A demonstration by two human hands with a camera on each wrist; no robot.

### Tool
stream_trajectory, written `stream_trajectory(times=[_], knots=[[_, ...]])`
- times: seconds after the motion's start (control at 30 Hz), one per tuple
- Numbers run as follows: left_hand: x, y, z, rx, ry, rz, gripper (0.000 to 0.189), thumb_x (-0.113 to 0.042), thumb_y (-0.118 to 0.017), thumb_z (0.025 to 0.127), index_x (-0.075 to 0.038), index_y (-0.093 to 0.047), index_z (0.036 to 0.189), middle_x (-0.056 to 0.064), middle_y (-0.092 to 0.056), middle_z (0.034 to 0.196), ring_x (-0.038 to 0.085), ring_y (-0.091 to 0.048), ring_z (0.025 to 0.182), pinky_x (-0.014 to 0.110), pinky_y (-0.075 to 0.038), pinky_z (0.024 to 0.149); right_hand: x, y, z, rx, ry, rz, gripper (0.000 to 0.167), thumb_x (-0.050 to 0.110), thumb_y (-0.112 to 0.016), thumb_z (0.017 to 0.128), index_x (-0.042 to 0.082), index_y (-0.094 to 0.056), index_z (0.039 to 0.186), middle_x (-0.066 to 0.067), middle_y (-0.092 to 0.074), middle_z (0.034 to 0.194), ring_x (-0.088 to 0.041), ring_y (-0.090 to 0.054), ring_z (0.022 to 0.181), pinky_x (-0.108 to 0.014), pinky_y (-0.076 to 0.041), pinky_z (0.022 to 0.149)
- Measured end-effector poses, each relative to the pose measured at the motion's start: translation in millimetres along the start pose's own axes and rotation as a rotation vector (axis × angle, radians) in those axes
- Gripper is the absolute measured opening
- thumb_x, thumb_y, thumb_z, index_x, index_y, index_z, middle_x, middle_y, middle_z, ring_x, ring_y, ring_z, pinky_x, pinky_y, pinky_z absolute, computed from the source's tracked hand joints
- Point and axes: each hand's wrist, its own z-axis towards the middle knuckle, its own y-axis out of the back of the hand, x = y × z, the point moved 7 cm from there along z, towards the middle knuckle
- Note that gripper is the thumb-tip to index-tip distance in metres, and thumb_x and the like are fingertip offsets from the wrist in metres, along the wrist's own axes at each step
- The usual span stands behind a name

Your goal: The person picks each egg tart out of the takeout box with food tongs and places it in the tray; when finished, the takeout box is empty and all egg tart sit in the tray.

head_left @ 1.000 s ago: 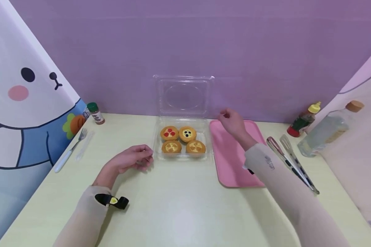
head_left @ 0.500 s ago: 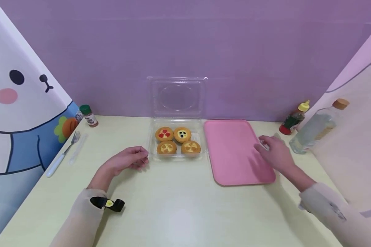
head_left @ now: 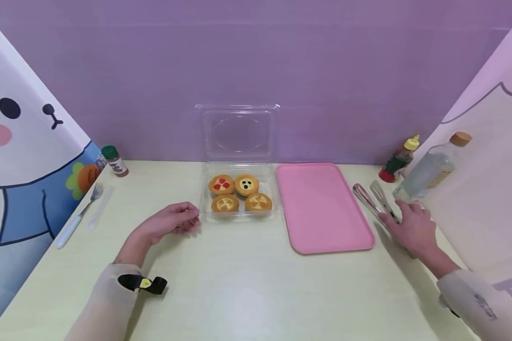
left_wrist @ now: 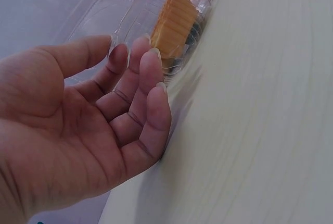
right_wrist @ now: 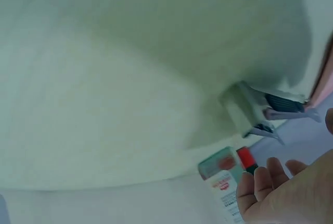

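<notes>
My left hand point(head_left: 166, 222) hovers at the left side of a clear plastic container point(head_left: 243, 216), its fingers loosely curled. In the left wrist view nothing lies in the left palm point(left_wrist: 67, 135); whether the fingertips touch the container's wall I cannot tell. Inside are several tarts, one with red pieces point(head_left: 221, 184), one with dark berries point(head_left: 246, 184), others with a pale cross pattern point(head_left: 225, 203). The container's lid point(head_left: 238, 135) stands up at the back. Over the metal tongs point(head_left: 366, 199) is my right hand point(head_left: 413, 228), fingers spread. The right wrist view shows the tongs point(right_wrist: 244, 109) apart from those fingers.
A pink tray point(head_left: 324, 208) lies between the container and the tongs. Behind the right hand stand a clear corked bottle point(head_left: 430, 170) and a yellow-capped sauce bottle point(head_left: 396, 163). To the left are a green-capped jar point(head_left: 116, 163), a fork point(head_left: 78, 218) and a clear plastic utensil point(head_left: 100, 208).
My right hand has moved from above the tray's back left corner rightward to the tongs. The whole view has shifted a little. My left hand stays beside the container.
</notes>
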Motion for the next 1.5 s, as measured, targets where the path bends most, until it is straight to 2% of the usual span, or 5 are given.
stream_trajectory(times=[0.57, 0.73, 1.0, 1.27, 1.5], knots=[[2.1, 1.9, 0.2, 0.009, -0.011, 0.013, 0.035, -0.033, -0.054, 0.104, 0.0, -0.055, 0.113, 0.002, -0.066, 0.098, 0.014, -0.065, 0.085, 0.032, -0.057, 0.078, -17.9, -14.0, -3.2, 0.05, 0.025, -0.079, 0.072, 0.057, -0.056, 0.096, -0.004, -0.049, 0.135, -0.036, -0.044, 0.132, -0.057, -0.037, 0.115, -0.069, -0.036, 0.077], [-0.4, 1.7, -1.6, 0.012, -0.008, 0.012, 0.033, -0.033, -0.054, 0.104, -0.001, -0.055, 0.112, 0.002, -0.066, 0.097, 0.014, -0.064, 0.084, 0.031, -0.057, 0.077, -20.9, -17.2, -3.5, 0.081, 0.013, -0.084, 0.076, 0.059, -0.054, 0.096, -0.005, -0.048, 0.136, -0.036, -0.042, 0.133, -0.057, -0.036, 0.116, -0.068, -0.036, 0.078], [-1.3, -0.3, -1.4, 0.019, -0.002, 0.006, 0.033, -0.035, -0.055, 0.104, -0.002, -0.056, 0.111, 0.001, -0.066, 0.097, 0.014, -0.064, 0.084, 0.031, -0.057, 0.077, -28.1, -20.8, -4.9, 0.077, 0.003, -0.099, 0.072, 0.058, -0.054, 0.096, -0.004, -0.051, 0.133, -0.036, -0.044, 0.13, -0.057, -0.037, 0.114, -0.067, -0.037, 0.076], [-0.8, 0.0, -1.6, 0.022, -0.004, 0.01, 0.033, -0.035, -0.054, 0.104, -0.003, -0.056, 0.11, 0.0, -0.066, 0.096, 0.014, -0.064, 0.084, 0.031, -0.057, 0.077, -35.0, -25.1, -5.1, 0.112, -0.04, -0.094, 0.079, 0.062, -0.049, 0.097, -0.009, -0.05, 0.132, -0.037, -0.043, 0.13, -0.056, -0.035, 0.114, -0.067, -0.036, 0.078], [-1.0, -0.7, -1.8, 0.023, -0.005, 0.007, 0.033, -0.035, -0.054, 0.104, -0.003, -0.056, 0.11, 0.001, -0.066, 0.096, 0.014, -0.064, 0.083, 0.031, -0.057, 0.077, -38.5, -24.2, -9.1, 0.05, -0.041, -0.059, 0.069, 0.056, -0.05, 0.099, -0.008, -0.053, 0.126, -0.037, -0.046, 0.128, -0.056, -0.039, 0.11, -0.065, -0.036, 0.076]])
